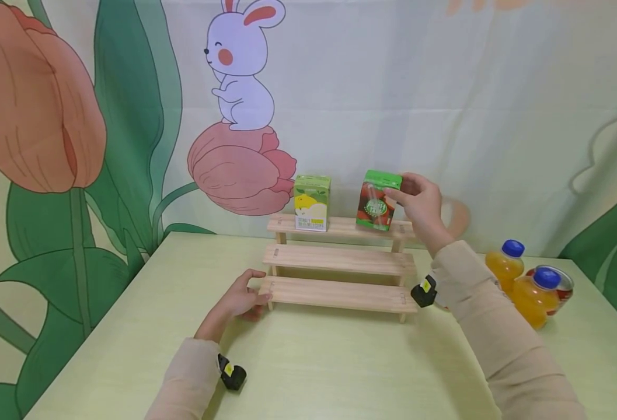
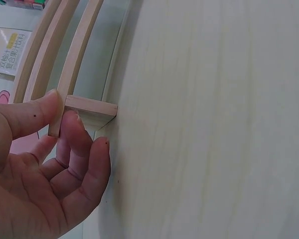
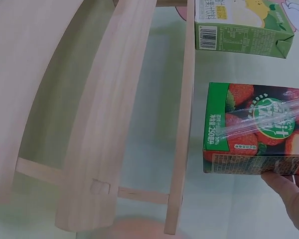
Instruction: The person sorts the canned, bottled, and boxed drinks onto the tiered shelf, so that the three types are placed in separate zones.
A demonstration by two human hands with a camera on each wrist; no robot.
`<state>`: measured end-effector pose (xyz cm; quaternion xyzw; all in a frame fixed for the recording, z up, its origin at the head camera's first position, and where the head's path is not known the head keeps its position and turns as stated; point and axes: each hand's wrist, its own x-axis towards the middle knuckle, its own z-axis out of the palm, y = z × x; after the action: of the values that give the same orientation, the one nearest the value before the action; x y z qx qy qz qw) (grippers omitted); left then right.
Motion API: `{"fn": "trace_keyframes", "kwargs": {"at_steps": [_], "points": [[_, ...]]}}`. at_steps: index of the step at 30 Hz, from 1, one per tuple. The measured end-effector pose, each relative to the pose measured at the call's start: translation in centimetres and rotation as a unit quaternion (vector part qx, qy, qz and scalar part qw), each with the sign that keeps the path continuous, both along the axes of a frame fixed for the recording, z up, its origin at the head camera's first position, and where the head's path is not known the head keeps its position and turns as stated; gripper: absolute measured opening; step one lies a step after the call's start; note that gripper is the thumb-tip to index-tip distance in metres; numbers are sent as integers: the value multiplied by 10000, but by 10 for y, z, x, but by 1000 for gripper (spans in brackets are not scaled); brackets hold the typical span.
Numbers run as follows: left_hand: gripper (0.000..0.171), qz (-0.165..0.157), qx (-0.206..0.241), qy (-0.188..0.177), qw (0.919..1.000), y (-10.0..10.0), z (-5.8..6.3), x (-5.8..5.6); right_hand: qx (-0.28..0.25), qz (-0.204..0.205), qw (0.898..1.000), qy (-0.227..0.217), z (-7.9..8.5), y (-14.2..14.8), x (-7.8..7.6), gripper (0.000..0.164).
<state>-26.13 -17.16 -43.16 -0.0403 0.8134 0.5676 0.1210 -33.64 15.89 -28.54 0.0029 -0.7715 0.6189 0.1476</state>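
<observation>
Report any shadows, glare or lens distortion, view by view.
Head: a soft shadow falls on the table by the left hand; left wrist: wooden rack boards look bowed, likely lens distortion; right wrist: pale glare streaks the clear straw sleeve on the strawberry juice box.

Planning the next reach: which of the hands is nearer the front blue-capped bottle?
Right. The right hand is left of the front bottle and farther back, holding the strawberry carton; the left hand is farther left, gripping the lowest board by its end.
</observation>
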Motion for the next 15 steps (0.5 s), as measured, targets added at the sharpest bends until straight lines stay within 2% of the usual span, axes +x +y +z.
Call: {"fn": "trace_keyframes", "kwargs": {"at_steps": [6, 15], "points": [[54, 3, -51, 39, 10000, 0, 0, 0, 34, 174, 9998, 50, -3, 1, -5, 45], [52, 2, -20, 60, 10000, 0, -1, 0, 145, 580, 9982, -13, -2, 1, -9, 51]]}}
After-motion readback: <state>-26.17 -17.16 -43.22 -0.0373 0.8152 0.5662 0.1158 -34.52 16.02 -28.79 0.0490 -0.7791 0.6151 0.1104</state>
